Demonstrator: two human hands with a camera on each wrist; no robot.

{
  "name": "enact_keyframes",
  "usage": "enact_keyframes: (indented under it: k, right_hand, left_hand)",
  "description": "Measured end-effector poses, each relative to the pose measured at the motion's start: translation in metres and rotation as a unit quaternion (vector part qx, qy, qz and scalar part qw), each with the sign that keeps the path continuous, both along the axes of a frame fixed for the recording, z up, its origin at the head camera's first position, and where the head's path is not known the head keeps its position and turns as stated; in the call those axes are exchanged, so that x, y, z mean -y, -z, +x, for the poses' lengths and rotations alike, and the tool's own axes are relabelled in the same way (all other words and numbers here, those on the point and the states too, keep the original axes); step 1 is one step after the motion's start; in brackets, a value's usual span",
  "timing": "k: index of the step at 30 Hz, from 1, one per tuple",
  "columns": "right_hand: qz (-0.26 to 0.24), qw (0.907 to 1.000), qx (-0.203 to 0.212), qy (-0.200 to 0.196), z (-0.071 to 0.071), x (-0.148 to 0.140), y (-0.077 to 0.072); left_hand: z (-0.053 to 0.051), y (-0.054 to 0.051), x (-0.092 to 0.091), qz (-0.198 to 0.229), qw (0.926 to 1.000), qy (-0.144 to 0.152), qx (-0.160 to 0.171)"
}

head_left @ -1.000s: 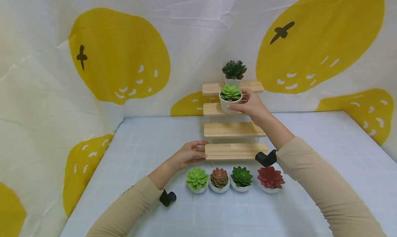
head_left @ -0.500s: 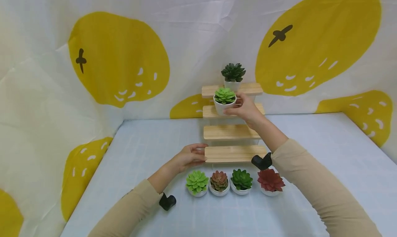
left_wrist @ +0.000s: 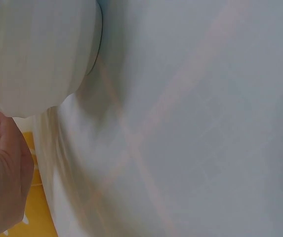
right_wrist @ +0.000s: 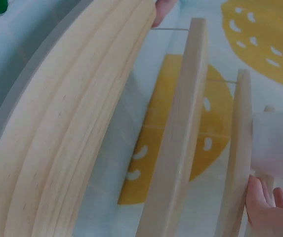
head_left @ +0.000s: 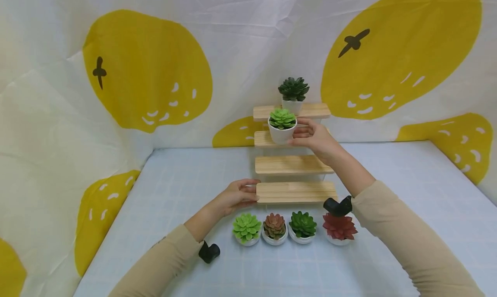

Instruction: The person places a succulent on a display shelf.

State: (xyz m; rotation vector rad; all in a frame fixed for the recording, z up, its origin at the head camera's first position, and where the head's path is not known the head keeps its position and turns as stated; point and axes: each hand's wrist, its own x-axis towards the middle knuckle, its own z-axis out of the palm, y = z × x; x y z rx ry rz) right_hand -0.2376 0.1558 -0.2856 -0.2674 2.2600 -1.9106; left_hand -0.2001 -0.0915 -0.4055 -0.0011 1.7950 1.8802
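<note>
A light-green potted succulent [head_left: 282,128] is at the second shelf from the top of a wooden tiered plant stand [head_left: 295,192]. My right hand [head_left: 318,141] is at the pot's right side, fingers and thumb extended and close to it. In the right wrist view the white pot [right_wrist: 275,143] appears to stand on the shelf, with fingertips [right_wrist: 257,197] at the shelf's edge. My left hand [head_left: 234,197] grips the left end of the lowest shelf. In the left wrist view, fingers of the left hand [left_wrist: 8,173] hold a bit of wood, partly hidden by a white pot [left_wrist: 37,54].
A dark-green succulent [head_left: 293,92] stands on the top shelf. Before the stand, several potted succulents form a row: light green [head_left: 246,228], brownish red [head_left: 274,228], green [head_left: 302,225] and red [head_left: 339,228]. A lemon-patterned cloth [head_left: 248,64] hangs behind.
The light-green succulent moved left along the second shelf with my right hand. My right fingers then loosened and drew slightly right of the pot. The left hand kept its place.
</note>
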Motion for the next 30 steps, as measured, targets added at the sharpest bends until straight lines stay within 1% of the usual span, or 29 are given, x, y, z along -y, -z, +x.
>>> enact_keyframes:
  k: [4, 8, 13, 15, 21, 25, 30]
  right_hand:
    - [0.015, 0.9997, 0.0, -0.019, 0.008, -0.011, -0.003]
    - [0.043, 0.9974, -0.011, -0.057, 0.017, -0.025, -0.004]
    - [0.088, 0.9876, -0.038, -0.124, 0.031, -0.049, -0.002]
    - [0.098, 0.984, -0.046, -0.141, 0.037, -0.059, 0.0]
    - [0.121, 0.9784, -0.058, -0.157, 0.053, -0.085, 0.008]
    - [0.133, 0.975, -0.069, -0.164, 0.063, -0.103, 0.013]
    - [0.138, 0.973, -0.082, -0.166, 0.077, -0.119, 0.016]
  left_hand:
    - [0.0, -0.001, 0.001, -0.002, 1.0, -0.001, -0.002]
    - [0.0, -0.002, 0.002, -0.004, 1.0, -0.005, -0.002]
    - [0.001, 0.0, 0.001, -0.004, 1.0, 0.001, -0.005]
    - [0.001, 0.001, 0.0, -0.002, 1.0, 0.004, -0.006]
    - [0.002, 0.0, 0.0, -0.003, 1.0, -0.005, -0.006]
    - [0.003, -0.001, 0.0, -0.003, 1.0, -0.004, -0.003]
    - [0.002, -0.002, 0.0, -0.003, 1.0, -0.002, -0.003]
